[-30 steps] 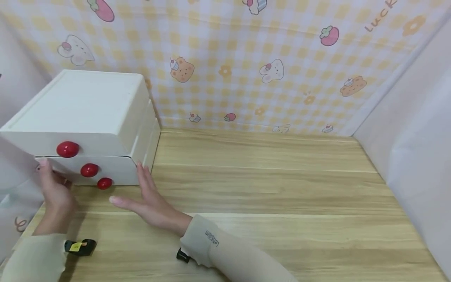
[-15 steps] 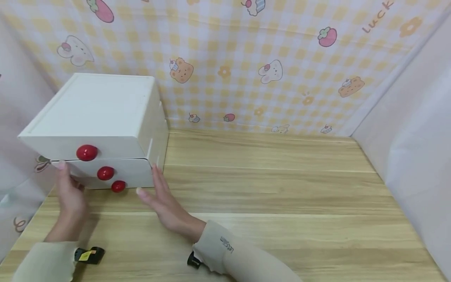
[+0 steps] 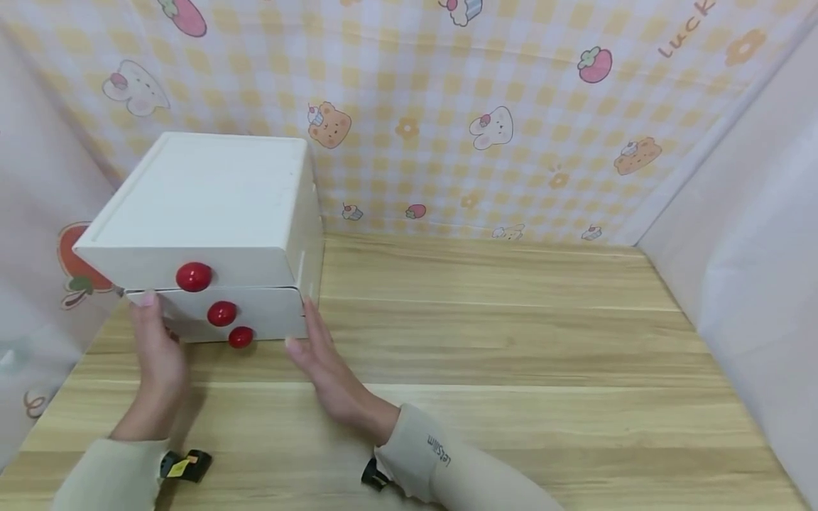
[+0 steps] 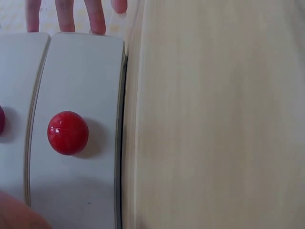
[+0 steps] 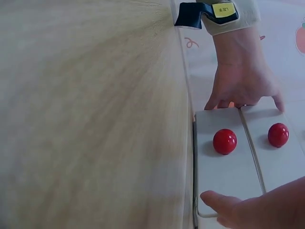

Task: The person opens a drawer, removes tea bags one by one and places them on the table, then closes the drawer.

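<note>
A white drawer cabinet point(image 3: 198, 191) with red round knobs stands at the back left of the table in the head view. My left hand point(image 3: 160, 362) touches its left side, the thumb lying along the front left edge; in the right wrist view the left hand point(image 5: 240, 78) has its fingertips against that side. My right hand point(image 3: 341, 387) rests on the opposite side with straight fingers, its thumb held out before the drawer front. Straight right fingers point(image 4: 64, 16) meet the cabinet's edge in the left wrist view. The drawers look closed, and the cabinet's back is hidden.
Beneath everything lies a light wood-grain table point(image 3: 511, 355). A yellow checked cloth point(image 3: 422, 106) with cartoon prints hangs behind, and pale cloth walls point(image 3: 754, 262) close in both sides. Black wrist mounts point(image 3: 185, 465) sit at the cuffs.
Between both hands the drawer cabinet has slid to the right along the table, away from the left wall. The hands have travelled with it, keeping their places on its sides.
</note>
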Available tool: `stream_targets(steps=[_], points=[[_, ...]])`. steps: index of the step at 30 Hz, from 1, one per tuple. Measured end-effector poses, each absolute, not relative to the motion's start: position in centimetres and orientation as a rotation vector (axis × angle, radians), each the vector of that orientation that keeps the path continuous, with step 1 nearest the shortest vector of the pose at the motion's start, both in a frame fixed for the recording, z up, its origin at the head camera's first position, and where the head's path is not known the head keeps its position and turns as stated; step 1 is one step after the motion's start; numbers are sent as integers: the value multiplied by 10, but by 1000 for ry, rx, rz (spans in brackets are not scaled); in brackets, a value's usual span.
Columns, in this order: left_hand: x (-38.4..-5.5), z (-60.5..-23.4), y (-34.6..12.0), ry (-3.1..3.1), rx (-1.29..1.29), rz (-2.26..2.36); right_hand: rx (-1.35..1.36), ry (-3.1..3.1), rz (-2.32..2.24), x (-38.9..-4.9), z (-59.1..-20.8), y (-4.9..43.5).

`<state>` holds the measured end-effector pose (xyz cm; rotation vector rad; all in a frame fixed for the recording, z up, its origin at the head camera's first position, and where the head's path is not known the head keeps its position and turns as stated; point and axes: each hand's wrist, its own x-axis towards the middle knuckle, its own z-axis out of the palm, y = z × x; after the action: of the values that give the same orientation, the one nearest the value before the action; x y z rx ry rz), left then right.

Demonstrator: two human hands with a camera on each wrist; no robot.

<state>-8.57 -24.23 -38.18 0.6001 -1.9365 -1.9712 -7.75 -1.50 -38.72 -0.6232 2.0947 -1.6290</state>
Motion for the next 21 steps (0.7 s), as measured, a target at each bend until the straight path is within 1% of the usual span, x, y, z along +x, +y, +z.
stream_targets(steps=[9,21], points=[[-86,-383,-223,-1882,497,-1985,-624,2145,-1622,-74,-388,-1],[-88,-385,-189,-1923,465,-2003,-576,2148,-1694,-71,-387,28]])
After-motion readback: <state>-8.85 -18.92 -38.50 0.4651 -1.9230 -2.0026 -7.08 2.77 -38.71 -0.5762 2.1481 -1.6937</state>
